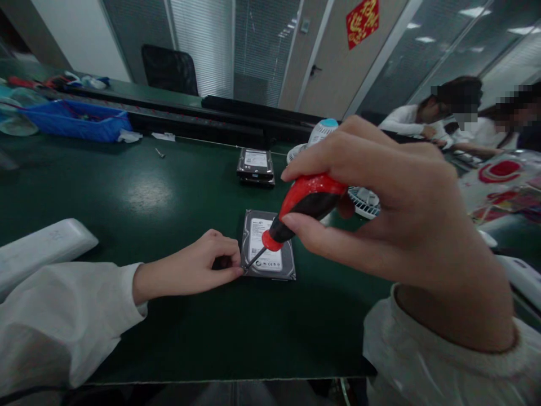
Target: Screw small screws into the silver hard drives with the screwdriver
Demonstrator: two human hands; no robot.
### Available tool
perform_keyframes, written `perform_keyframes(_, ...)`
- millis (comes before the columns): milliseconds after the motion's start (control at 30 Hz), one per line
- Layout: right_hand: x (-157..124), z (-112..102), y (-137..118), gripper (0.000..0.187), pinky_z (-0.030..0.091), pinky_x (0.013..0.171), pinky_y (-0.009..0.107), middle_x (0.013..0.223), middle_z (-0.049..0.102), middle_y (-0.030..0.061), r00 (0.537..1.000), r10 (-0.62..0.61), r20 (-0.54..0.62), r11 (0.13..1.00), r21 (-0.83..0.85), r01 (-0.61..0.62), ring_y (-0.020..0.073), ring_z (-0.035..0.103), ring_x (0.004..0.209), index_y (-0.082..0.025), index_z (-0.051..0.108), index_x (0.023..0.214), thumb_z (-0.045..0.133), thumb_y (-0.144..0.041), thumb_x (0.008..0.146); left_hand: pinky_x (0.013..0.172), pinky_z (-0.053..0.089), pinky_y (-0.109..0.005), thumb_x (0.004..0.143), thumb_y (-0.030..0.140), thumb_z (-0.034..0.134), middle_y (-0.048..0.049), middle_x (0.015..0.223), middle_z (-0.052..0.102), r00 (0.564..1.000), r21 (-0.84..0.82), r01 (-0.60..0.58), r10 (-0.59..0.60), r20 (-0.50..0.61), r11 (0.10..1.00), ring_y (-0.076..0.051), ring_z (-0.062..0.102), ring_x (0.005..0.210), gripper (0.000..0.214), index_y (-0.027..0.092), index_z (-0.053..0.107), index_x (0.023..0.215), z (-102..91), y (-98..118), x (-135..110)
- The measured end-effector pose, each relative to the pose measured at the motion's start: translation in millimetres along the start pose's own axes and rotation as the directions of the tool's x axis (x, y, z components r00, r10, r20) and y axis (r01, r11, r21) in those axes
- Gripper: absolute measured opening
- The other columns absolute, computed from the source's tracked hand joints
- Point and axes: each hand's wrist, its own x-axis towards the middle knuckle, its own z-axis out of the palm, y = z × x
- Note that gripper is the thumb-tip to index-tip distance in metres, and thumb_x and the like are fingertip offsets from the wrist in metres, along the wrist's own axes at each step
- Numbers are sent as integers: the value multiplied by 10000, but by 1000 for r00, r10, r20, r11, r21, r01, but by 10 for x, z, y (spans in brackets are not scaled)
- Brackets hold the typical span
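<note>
A hard drive (261, 239) lies label up on the green table in front of me. My right hand (406, 203) grips a red-and-black screwdriver (315, 194) by its handle, fingers wrapped around it. The shaft slants down to the left, and its tip is at the drive's near left corner. At that same corner, my left hand (203, 264) has thumb and fingers pinched together beside the tip. Whatever sits between those fingertips is too small to make out. Farther back, more hard drives (255, 163) are stacked.
A blue bin (80, 121) stands at the back left, near a small metal piece (159, 153). A long white object (51, 245) lies at left. White fan-like parts (364, 202) are partly behind my right hand. Two people (426, 115) sit at far right, beyond a clear plastic bag (502, 180).
</note>
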Motion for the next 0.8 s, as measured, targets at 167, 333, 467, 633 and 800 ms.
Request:
perform_keyframes(167,-24,15,4,227,377,661,318,922,685,43,998,48,-30,995,-90,-51,151,566,816,-150,649,991,647,-357,900,909,403,-385,954,334,581,3,869,661,1000,0,23,-23,3,1000,-201,599,893,186,211,632,824,-9,13,-10)
perform_keyframes(333,8,19,6,201,422,789,311,974,661,27,999,-29,45,999,-22,30,135,516,848,-148,620,1065,577,-286,926,920,396,-384,954,325,579,14,834,651,1000,7,-4,4,-7,1000,-187,591,853,186,208,625,817,6,-2,8)
perform_keyframes(467,9,28,5,225,416,769,319,932,656,29,999,-10,37,999,-39,11,133,512,826,-130,620,1104,563,-269,936,917,397,-376,952,326,577,15,835,653,1000,12,-5,5,-9,1000,-186,588,852,185,209,625,817,5,8,14)
perform_keyframes(633,-15,30,8,222,391,651,299,894,664,28,998,66,-13,993,-98,-67,131,538,778,-164,648,1011,655,-352,894,903,406,-371,947,346,586,11,840,660,1000,12,25,-25,-2,1000,-192,583,859,192,214,630,814,-7,19,-2)
perform_keyframes(800,-11,38,20,307,446,735,310,1035,673,42,999,33,-17,997,-66,-34,148,575,888,-143,596,1126,645,-291,862,888,409,-364,956,362,576,4,877,662,1000,5,29,-29,2,1000,-196,582,898,199,218,631,829,9,-12,-5)
